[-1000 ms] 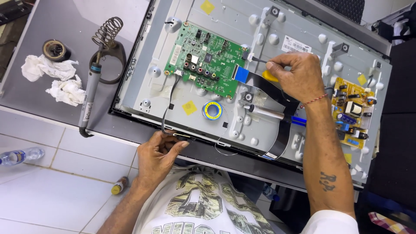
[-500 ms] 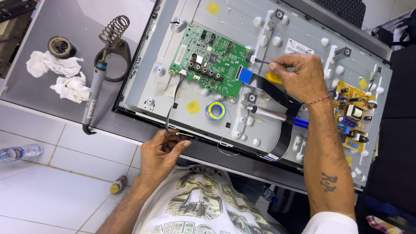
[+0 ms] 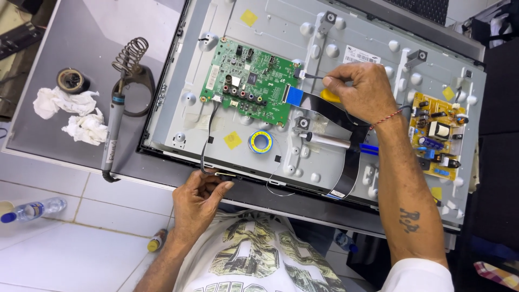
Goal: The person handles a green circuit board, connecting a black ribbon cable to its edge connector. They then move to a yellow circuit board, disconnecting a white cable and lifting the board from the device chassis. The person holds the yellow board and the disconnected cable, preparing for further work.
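An opened flat-screen set lies face down, its grey metal back panel bare. A green circuit board is mounted at the panel's left. My right hand is closed on a yellow-handled screwdriver, its dark shaft pointing left to a small connector at the board's right edge. A wide black ribbon cable runs under that hand. My left hand grips the panel's near edge, fingers on a small part where a thin black wire ends.
A yellow power board sits at the panel's right. A small solder roll lies mid-panel. On the grey table lie a soldering iron, its coil stand, crumpled tissues and a tape roll. Bottles lie on the tiled floor.
The view has shifted slightly. Both hands stay where they were, the right with the screwdriver at the board's edge, the left at the panel's near edge.
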